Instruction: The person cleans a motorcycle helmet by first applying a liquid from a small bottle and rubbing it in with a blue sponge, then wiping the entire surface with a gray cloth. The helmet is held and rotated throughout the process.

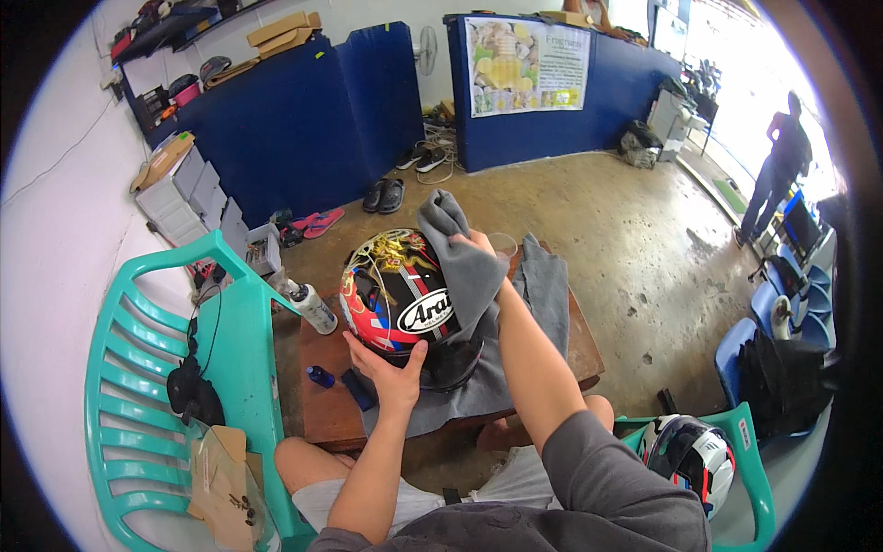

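A glossy black helmet [386,293] with red, blue and gold graphics rests on a grey cloth [543,299] spread over a low wooden table [331,419]. My left hand [394,373] grips its near lower edge, thumb and fingers spread along the shell. In my right hand [478,247] is a bunched grey towel [460,276], which lies against the helmet's right side and partly covers it. A dark curved piece [452,366] sits beside the helmet's near side. Left of it on the table are a small blue bottle [320,375] and a dark blue folded item [359,391].
A white spray bottle [313,308] stands left of the helmet. A green plastic bench [248,368] holds a cardboard piece [223,478]. At lower right, another helmet [690,455] sits on a green chair [756,469]. A person [782,166] stands near the bright doorway.
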A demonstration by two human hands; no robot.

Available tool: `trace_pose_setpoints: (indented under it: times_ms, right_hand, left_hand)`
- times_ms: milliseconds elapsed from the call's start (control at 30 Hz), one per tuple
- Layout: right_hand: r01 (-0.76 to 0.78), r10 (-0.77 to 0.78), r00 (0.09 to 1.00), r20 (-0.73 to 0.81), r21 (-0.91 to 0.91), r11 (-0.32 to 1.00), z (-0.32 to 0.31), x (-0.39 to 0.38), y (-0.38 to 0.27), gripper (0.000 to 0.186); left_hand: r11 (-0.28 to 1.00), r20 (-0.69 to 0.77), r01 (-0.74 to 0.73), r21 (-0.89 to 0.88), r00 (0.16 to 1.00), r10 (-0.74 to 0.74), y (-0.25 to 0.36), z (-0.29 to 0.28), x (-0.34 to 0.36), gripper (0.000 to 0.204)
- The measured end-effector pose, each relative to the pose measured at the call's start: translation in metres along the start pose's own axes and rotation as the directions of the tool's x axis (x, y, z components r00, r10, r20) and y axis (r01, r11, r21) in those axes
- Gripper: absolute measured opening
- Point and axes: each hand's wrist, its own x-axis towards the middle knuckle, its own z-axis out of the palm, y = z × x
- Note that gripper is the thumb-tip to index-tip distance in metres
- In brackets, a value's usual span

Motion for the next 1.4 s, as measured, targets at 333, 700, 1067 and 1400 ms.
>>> trace_pose_setpoints:
  times_ms: [333,700,1067,1400]
  right_hand:
    - [-0.077,0.129,0.988,0.090,-0.438,0.896,0.028,0.002,-0.103,0.055]
    - [0.609,0.002,0.778,0.629,-0.754,0.245,0.177,-0.062,-0.151,0.040]
    - [0.555,-0.054,0.800,0.597,-0.703,0.444,0.126,-0.028,-0.150,0.041]
    - [0.035,-0.016,0.998,0.058,-0.344,0.938,0.003,0.021,-0.047,0.057]
  left_hand:
    - [0.999,0.004,0.044,-0.010,0.999,-0.044,0.003,-0.001,-0.002,0.143]
    - [0.989,-0.057,-0.051,-0.138,0.997,0.043,-0.023,0.009,-0.004,0.150]
    - [0.992,-0.142,-0.096,-0.080,0.986,0.084,-0.008,0.022,0.006,0.151]
    - [1.000,-0.076,-0.004,0.005,0.997,0.004,-0.018,0.014,0.007,0.139]
